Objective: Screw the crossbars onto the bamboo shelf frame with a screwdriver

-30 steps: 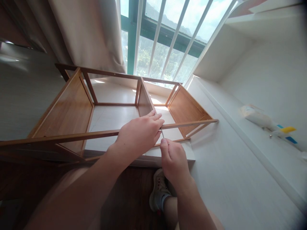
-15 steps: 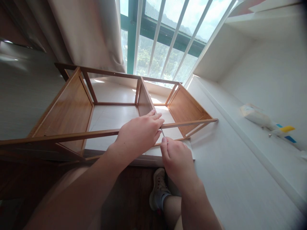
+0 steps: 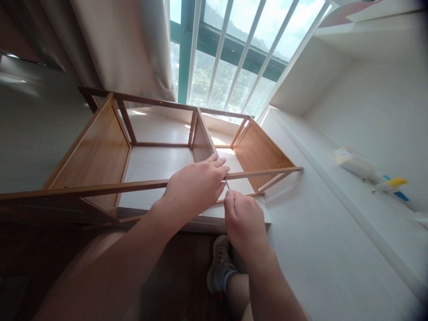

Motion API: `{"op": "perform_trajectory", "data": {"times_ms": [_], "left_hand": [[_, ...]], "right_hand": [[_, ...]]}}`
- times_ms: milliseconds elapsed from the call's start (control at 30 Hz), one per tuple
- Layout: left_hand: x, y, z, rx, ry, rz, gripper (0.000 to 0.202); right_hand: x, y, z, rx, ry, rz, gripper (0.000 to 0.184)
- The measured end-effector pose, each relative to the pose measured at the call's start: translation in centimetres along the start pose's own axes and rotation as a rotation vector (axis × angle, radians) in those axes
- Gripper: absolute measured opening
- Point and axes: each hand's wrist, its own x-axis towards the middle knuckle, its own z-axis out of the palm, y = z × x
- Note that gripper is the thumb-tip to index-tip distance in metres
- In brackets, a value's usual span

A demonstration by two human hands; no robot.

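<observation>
A brown wooden frame (image 3: 147, 185) with upright panels lies across the white sill. My left hand (image 3: 192, 183) is closed over its near rail where the middle panel (image 3: 202, 138) joins, fingers bent over the wood. Below and to the right, my right hand (image 3: 245, 218) is wrapped round a tool with a thin metal shaft (image 3: 228, 183). The shaft runs up to the near rail beside my left fingertips. My fist hides the handle, and the tip's contact with the rail is hard to make out.
A barred window (image 3: 234, 58) and a curtain (image 3: 133, 49) stand behind the frame. On the right ledge lie a clear plastic bag (image 3: 354, 162) and a yellow-and-blue item (image 3: 397, 182). My shoe (image 3: 219, 263) is on the dark floor below.
Both hands keep their hold on the frame and the tool. My right wrist and forearm have shifted slightly left, and the view has moved a little.
</observation>
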Motion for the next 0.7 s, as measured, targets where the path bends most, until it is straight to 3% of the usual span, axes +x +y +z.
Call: {"op": "perform_trajectory", "data": {"times_ms": [100, 267, 333, 400, 533, 700], "left_hand": [[0.0, 0.1, -0.1, 0.005, -0.003, -0.003, 0.028], [0.0, 0.1, -0.1, 0.006, 0.002, 0.001, 0.029], [0.1, 0.0, 0.0, 0.008, 0.006, 0.006, 0.029], [0.1, 0.0, 0.1, 0.011, 0.013, 0.009, 0.029], [0.1, 0.0, 0.2, 0.028, 0.029, 0.007, 0.031], [0.1, 0.2, 0.1, 0.049, 0.034, 0.004, 0.03]], "right_hand": [[0.1, 0.2, 0.4, 0.433, -0.035, 0.049, 0.04], [-0.2, -0.6, 1.4, 1.427, -0.254, 0.349, 0.035], [-0.5, -1.2, 1.8, 1.652, -0.307, 0.383, 0.035], [-0.7, -1.5, 2.3, 1.726, -0.268, 0.371, 0.035], [-0.6, -1.2, 2.4, 1.604, -0.125, 0.365, 0.037], [-0.4, -0.9, 2.0, 1.69, -0.24, 0.374, 0.037]]}}
